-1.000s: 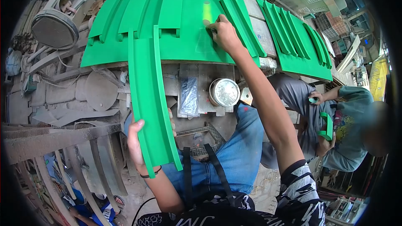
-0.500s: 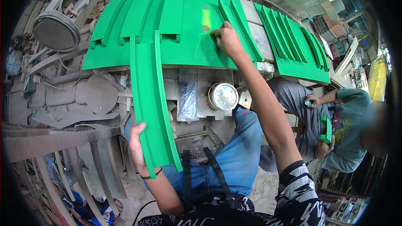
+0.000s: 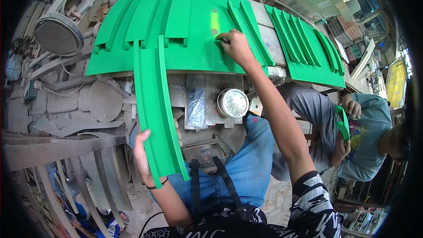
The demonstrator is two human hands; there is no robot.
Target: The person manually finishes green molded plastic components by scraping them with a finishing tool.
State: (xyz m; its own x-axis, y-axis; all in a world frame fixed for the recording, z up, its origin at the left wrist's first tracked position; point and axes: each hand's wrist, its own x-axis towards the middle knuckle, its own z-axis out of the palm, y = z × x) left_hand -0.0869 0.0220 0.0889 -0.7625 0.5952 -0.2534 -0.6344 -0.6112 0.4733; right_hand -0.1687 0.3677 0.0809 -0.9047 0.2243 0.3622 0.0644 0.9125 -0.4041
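A long green channel piece with raised edges is gripped near its lower end by my left hand, thumb on its edge and fingers behind. Its upper end overlaps the green board. My right hand is pinched round a small dark object just above the board, close to a faint outlined shape and below a yellow-green strip. Other green channel pieces lie on the board to the left, and one lies right of my right hand.
A round lidded tub and a plastic-wrapped packet sit below the board. At right, a seated person holds a small green part. A second green board carries more strips. Wooden slats stand at left.
My right hand has shifted slightly left along the board. The channel piece in my left hand has moved slightly left. The other person's hands have come together at the small green part.
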